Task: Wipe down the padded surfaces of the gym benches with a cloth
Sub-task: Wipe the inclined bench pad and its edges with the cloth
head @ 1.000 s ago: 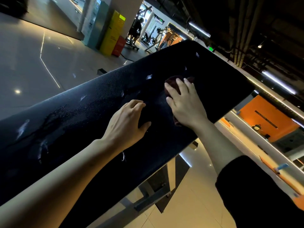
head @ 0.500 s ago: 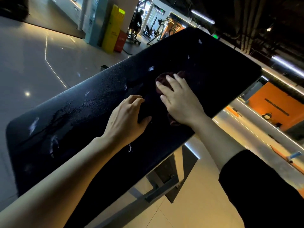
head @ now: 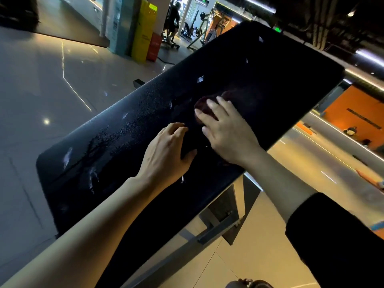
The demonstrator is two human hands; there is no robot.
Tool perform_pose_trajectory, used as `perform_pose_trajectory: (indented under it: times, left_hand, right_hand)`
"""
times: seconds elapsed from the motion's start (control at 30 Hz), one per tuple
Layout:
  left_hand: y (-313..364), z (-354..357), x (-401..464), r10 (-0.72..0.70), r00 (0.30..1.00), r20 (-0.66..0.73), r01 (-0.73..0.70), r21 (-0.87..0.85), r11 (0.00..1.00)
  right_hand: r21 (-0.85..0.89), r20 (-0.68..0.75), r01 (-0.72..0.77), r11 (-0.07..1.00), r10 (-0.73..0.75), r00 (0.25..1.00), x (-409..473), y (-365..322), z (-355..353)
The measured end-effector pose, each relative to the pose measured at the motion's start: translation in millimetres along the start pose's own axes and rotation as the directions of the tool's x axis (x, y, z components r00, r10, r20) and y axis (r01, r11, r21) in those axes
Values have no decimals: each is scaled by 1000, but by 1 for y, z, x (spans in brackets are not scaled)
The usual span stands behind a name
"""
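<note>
Maroon cloth (head: 204,104) lies bunched on the black padded bench pad (head: 270,84), about midway along its length, and most of it is hidden under the right hand (head: 226,132). That hand presses it flat, fingers straight and spread, their tips pointing up the pad toward its far raised end — so only a dark red fold shows beyond the fingertips. The left hand (head: 166,150) rests just beside it on the bare vinyl, fingers loosely bent, thumb out, gripping nothing. The pad's long axis runs from lower left to upper right. Pale streaks and a wet-looking sheen (head: 97,146) sit toward the near, lower end — behind both hands. My judgement: the right hand, already on the cloth, would sweep along that axis.
</note>
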State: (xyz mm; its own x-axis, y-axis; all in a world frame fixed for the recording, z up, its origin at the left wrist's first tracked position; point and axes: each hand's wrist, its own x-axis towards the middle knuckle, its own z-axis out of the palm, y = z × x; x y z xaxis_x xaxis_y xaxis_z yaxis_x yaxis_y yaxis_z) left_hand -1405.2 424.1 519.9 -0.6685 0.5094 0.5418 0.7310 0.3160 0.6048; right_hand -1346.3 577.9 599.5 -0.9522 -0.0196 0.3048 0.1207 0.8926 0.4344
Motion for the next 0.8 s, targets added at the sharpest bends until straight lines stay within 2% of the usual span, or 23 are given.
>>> perform_pose_trajectory:
  times: [0.07, 0.13, 0.23, 0.33, 0.43, 0.5, 0.6, 0.7, 0.8]
  left_hand:
    - [-2, -2, -2, 20, 1000, 25, -19, -11, 1000]
    - [-4, -3, -4, 36, 998, 42, -35, -19, 999]
    - [-6, -6, -7, 43, 998, 50, -41, -24, 999]
    - [-7, -7, -6, 60, 997, 58, -58, -32, 998]
    - [-7, -8, -3, 80, 995, 66, -77, -49, 996]
    - [-6, -8, 0, 83, 994, 66, -79, -69, 995]
    - [-2, -7, 5, 109, 992, 61, -103, -91, 990]
    - [5, -5, 11, 122, 991, 63, -114, -114, 987]
    - [9, -2, 13, 119, 991, 57, -111, -127, 986]
  right_hand:
    - [53, 44, 95, 994, -97, 994, -16, -13, -1]
    - [95, 44, 100, 990, -104, 994, -24, -12, -5]
    - [170, -29, 45, 984, -40, 999, -29, -14, -8]
    - [173, -175, 3, 985, 27, 984, -28, -15, -9]
    - [122, -343, -147, 982, 181, 922, -21, -2, -17]
    - [91, -380, -228, 969, 245, 892, -17, 9, -20]
    - [94, -255, -242, 966, 259, 932, -13, 15, -19]
    - [209, -99, -221, 953, 246, 964, -18, 5, -20]
    - [267, -79, -107, 958, 132, 988, -27, -6, -19]
